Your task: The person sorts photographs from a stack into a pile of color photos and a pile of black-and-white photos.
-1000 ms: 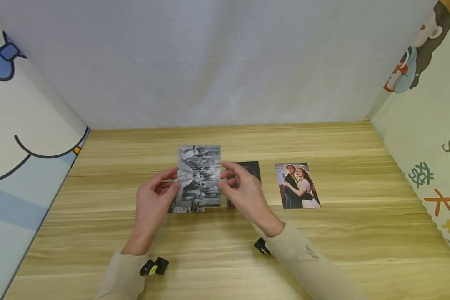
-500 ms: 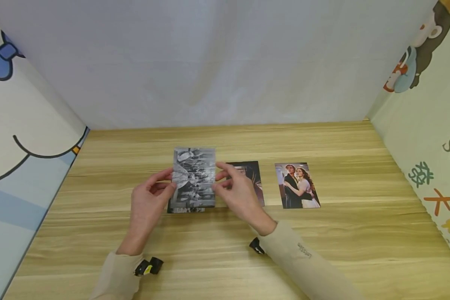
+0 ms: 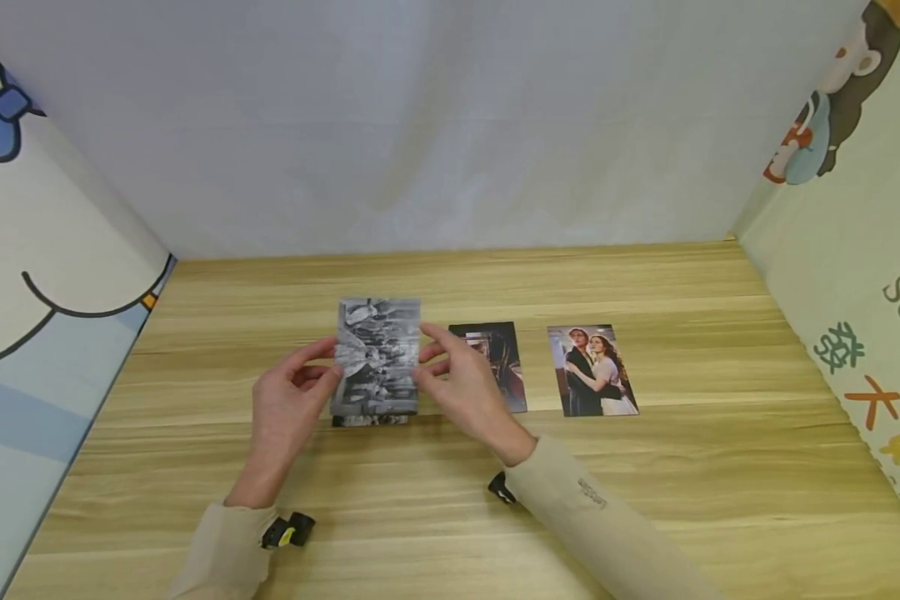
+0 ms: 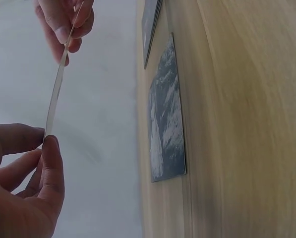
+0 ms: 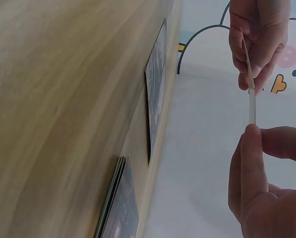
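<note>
Both hands pinch a black-and-white photo card (image 3: pixel 378 358) by its two side edges, raised above the table. My left hand (image 3: pixel 288 404) grips its left edge between thumb and fingers, and my right hand (image 3: pixel 468 387) grips the right edge. Directly below lies another black-and-white photo card (image 4: pixel 166 119), flat on the wood and mostly covered in the head view. A dark photo pile (image 3: pixel 506 362), several cards thick in the right wrist view, sits partly behind my right hand. Further right lies a colour photo (image 3: pixel 592 371) of a couple.
The wood-grain table (image 3: pixel 450 517) carries all the cards. A pale curtain (image 3: pixel 450 125) stands at its back edge. Printed cloth walls (image 3: pixel 52 208) with cartoon figures close off the left and right sides. Small black wrist cameras (image 3: pixel 288 531) sit at the cuffs.
Both hands have carried the held photo card leftward and slightly down in the head view, so it now covers most of the card below. More of the dark pile shows.
</note>
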Action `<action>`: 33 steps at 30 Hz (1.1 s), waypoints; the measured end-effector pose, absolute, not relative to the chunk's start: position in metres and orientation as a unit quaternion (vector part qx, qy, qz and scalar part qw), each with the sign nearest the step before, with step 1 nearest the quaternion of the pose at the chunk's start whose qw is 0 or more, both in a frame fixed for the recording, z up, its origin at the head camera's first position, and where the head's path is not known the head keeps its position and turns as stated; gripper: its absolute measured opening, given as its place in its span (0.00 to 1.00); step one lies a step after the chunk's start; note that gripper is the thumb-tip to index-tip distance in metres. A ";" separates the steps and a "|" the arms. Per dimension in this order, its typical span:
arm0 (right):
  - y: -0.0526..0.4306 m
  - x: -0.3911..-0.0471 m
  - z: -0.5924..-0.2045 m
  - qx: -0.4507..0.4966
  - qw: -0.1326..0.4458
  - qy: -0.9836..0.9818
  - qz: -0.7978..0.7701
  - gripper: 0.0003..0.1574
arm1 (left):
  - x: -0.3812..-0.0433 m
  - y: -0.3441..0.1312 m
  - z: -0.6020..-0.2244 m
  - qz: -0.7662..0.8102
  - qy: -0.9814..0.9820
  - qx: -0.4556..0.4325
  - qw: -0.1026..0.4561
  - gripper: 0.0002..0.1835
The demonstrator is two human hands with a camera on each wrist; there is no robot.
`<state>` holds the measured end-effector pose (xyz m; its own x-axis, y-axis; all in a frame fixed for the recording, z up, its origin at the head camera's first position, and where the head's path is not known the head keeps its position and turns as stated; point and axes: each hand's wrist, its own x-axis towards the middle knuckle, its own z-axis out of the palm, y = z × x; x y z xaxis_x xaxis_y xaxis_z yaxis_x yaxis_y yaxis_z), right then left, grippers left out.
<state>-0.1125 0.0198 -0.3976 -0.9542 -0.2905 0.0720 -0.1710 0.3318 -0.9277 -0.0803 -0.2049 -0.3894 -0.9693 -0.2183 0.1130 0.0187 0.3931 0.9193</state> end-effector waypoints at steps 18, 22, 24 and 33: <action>0.007 -0.117 -0.403 -0.158 0.065 0.833 -0.526 0.43 | -0.086 -0.218 -0.400 -0.490 -0.865 0.054 0.099 0.24; 0.004 -0.119 -0.404 -0.161 0.068 0.837 -0.519 0.43 | -0.087 -0.221 -0.401 -0.475 -0.874 0.045 0.090 0.23; 0.003 -0.120 -0.405 -0.162 0.072 0.838 -0.516 0.44 | -0.088 -0.222 -0.402 -0.468 -0.878 0.041 0.086 0.23; -0.003 -0.123 -0.409 -0.150 0.095 0.854 -0.489 0.45 | -0.092 -0.230 -0.409 -0.446 -0.892 0.028 0.061 0.22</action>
